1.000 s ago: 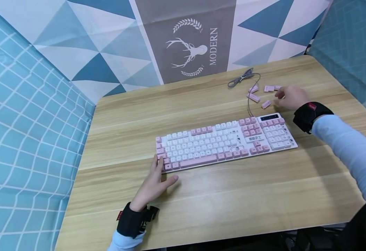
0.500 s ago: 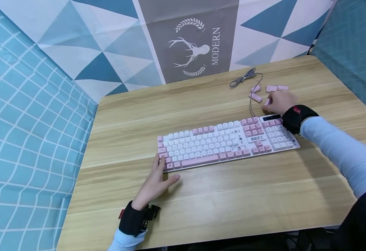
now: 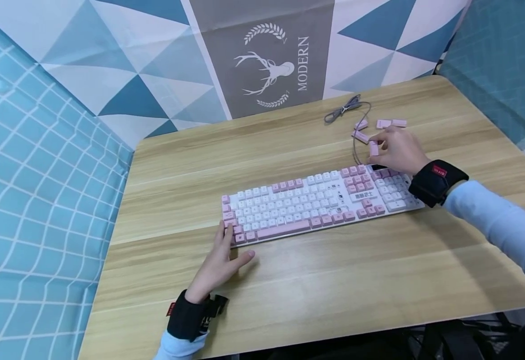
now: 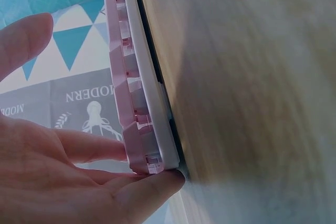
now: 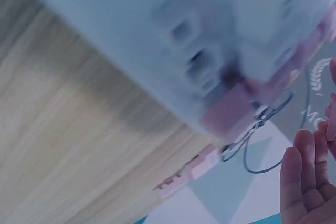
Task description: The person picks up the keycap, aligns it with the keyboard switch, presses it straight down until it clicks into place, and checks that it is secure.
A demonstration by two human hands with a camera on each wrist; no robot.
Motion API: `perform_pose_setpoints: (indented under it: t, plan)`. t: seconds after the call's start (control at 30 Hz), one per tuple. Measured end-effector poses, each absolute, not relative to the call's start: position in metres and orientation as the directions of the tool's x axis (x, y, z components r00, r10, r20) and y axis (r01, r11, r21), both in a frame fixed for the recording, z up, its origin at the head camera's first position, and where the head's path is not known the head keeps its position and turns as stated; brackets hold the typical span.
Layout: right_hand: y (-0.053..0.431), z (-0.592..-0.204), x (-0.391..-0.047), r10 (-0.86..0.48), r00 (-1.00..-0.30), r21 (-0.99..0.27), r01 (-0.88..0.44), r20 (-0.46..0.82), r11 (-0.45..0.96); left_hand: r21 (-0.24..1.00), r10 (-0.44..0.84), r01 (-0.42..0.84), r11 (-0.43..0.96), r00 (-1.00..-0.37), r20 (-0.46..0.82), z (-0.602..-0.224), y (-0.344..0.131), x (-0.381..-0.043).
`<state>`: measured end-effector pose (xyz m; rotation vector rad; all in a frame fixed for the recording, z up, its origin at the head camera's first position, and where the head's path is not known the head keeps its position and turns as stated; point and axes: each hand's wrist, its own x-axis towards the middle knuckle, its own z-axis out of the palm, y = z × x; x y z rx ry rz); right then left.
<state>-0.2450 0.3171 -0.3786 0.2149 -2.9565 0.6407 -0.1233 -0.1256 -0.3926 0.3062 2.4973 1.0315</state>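
A white and pink keyboard (image 3: 285, 210) lies on the wooden table. My left hand (image 3: 217, 265) rests at its front left corner, fingers straight against the edge and thumb spread away. In the left wrist view, fingertips (image 4: 170, 182) touch the keyboard's corner. Just beyond the keyboard's far right end, my right hand (image 3: 403, 149) pinches a long pink keycap (image 3: 374, 148), held up on end. This keycap (image 5: 331, 119) also shows at the right edge of the right wrist view. Dark bare key sockets (image 3: 340, 196) show right of the keyboard's main letter block.
Several loose pink keycaps lie behind the keyboard, among them one by the cable (image 3: 360, 136) and a pair (image 3: 390, 123) farther right. The grey cable (image 3: 345, 108) is bundled near the table's back edge. A patterned cloth (image 3: 262, 55) hangs behind the table (image 3: 177, 170).
My right hand has moved left from the table beside the loose keycaps and picked up the nearest keycap, tilting it up on end. The left hand has stayed at the keyboard's corner.
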Motion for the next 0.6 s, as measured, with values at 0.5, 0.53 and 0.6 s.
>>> perform_pose_setpoints:
  t: [0.5, 0.53, 0.6]
  plan:
    - [0.308, -0.373, -0.218, -0.167, -0.976, -0.394, -0.208, 0.137, 0.895, 0.703, 0.354, 0.05, 0.709, -0.888, -0.294, -0.392, -0.123, -0.125]
    - [0.308, -0.373, -0.216, -0.168, -0.976, -0.392, -0.21, 0.14, 0.896, 0.703, 0.355, 0.053, 0.709, -0.889, -0.29, -0.392, -0.123, -0.125]
    - [0.308, -0.373, -0.212, -0.17, -0.976, -0.393, -0.211, 0.138, 0.895, 0.706, 0.359, 0.058, 0.706, -0.889, -0.285, -0.393, -0.123, -0.125]
